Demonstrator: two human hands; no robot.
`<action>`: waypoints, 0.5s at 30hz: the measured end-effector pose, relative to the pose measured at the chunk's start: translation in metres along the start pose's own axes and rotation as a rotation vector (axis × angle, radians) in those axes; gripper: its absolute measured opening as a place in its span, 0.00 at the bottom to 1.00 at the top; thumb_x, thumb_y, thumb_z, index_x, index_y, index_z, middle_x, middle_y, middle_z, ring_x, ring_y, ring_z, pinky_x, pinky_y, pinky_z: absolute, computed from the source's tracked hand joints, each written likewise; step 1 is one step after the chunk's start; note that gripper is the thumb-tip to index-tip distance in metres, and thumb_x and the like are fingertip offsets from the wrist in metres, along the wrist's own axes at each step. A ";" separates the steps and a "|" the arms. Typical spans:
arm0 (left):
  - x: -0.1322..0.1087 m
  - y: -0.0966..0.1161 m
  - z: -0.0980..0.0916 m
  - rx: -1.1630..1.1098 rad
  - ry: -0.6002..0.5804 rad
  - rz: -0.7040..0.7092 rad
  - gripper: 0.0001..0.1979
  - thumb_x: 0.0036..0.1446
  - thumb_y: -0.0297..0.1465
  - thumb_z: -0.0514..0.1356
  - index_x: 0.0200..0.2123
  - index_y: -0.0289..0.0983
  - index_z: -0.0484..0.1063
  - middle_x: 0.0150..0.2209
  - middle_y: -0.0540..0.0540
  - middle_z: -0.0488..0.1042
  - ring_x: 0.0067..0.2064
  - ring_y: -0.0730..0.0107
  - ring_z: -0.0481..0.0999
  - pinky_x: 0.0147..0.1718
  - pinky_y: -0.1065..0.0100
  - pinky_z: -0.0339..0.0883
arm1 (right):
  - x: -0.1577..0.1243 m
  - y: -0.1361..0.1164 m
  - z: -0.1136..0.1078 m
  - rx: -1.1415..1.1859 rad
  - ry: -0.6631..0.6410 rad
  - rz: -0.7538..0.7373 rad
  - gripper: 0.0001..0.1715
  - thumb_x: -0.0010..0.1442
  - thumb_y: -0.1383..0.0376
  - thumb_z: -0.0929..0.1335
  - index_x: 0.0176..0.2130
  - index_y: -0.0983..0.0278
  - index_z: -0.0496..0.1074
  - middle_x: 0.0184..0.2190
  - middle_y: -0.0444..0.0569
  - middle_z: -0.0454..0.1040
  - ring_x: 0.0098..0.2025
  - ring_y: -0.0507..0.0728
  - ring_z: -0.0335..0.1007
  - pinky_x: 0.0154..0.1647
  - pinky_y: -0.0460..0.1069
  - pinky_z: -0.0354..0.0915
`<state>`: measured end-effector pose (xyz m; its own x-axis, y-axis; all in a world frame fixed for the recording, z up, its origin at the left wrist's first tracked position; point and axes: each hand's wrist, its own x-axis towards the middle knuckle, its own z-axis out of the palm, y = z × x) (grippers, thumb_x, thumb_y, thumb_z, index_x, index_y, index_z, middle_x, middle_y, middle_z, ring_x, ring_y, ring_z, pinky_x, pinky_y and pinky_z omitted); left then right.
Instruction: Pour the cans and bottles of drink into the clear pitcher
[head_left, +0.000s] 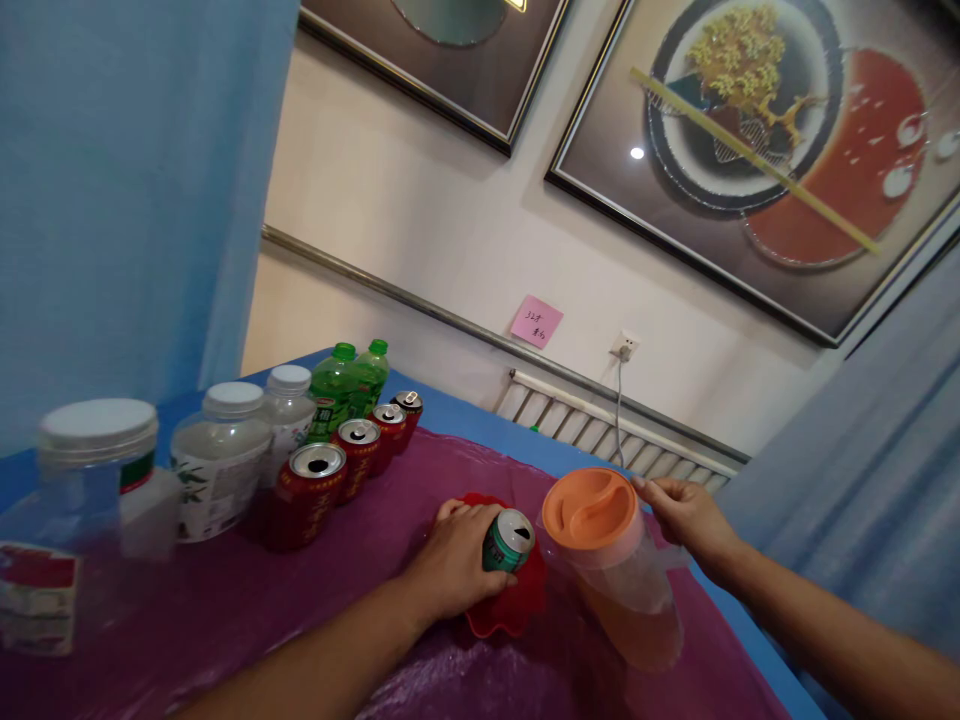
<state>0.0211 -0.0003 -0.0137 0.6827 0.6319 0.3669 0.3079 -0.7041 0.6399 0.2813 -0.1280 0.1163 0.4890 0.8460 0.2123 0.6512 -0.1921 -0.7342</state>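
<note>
My left hand (454, 565) is wrapped round a green can (510, 543) with an opened silver top. That can stands over a red scalloped dish (495, 620), and its base is hidden from me. On the right, my right hand (686, 520) has its fingers closed at the handle side of a clear plastic pitcher (630, 610). The pitcher has an orange lid (590, 508) and holds some brownish liquid. It stands just right of the dish, with a small gap between lid and can.
Several red cans (307, 495) stand in a row at left. Beside them are green bottles (335, 390), white-lidded jars (223, 455) and a large clear tub (97, 500). Purple plastic sheeting (337, 610) covers the blue table. A cord (619, 415) hangs behind the pitcher from a wall socket.
</note>
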 end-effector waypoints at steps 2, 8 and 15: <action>0.000 0.001 0.000 -0.001 0.002 0.000 0.31 0.42 0.40 0.73 0.51 0.45 0.73 0.50 0.47 0.80 0.54 0.49 0.75 0.61 0.49 0.54 | 0.001 0.000 0.001 0.000 -0.004 0.002 0.38 0.45 0.32 0.68 0.14 0.57 0.52 0.12 0.38 0.49 0.17 0.48 0.43 0.18 0.47 0.44; -0.001 0.006 -0.003 -0.014 -0.015 -0.023 0.31 0.41 0.37 0.74 0.51 0.44 0.74 0.50 0.45 0.80 0.55 0.48 0.75 0.62 0.46 0.51 | 0.003 0.006 0.002 -0.035 -0.015 0.015 0.36 0.47 0.33 0.67 0.16 0.57 0.53 0.13 0.38 0.51 0.18 0.48 0.44 0.19 0.47 0.44; -0.002 0.008 -0.004 -0.008 -0.024 -0.028 0.30 0.42 0.38 0.73 0.51 0.45 0.74 0.51 0.45 0.80 0.55 0.48 0.75 0.63 0.46 0.51 | 0.004 0.006 0.004 -0.054 -0.039 -0.006 0.36 0.50 0.35 0.67 0.16 0.57 0.51 0.13 0.38 0.51 0.18 0.49 0.44 0.19 0.47 0.43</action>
<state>0.0199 -0.0056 -0.0064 0.6896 0.6432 0.3329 0.3214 -0.6836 0.6552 0.2845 -0.1242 0.1106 0.4629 0.8658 0.1900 0.6845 -0.2129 -0.6973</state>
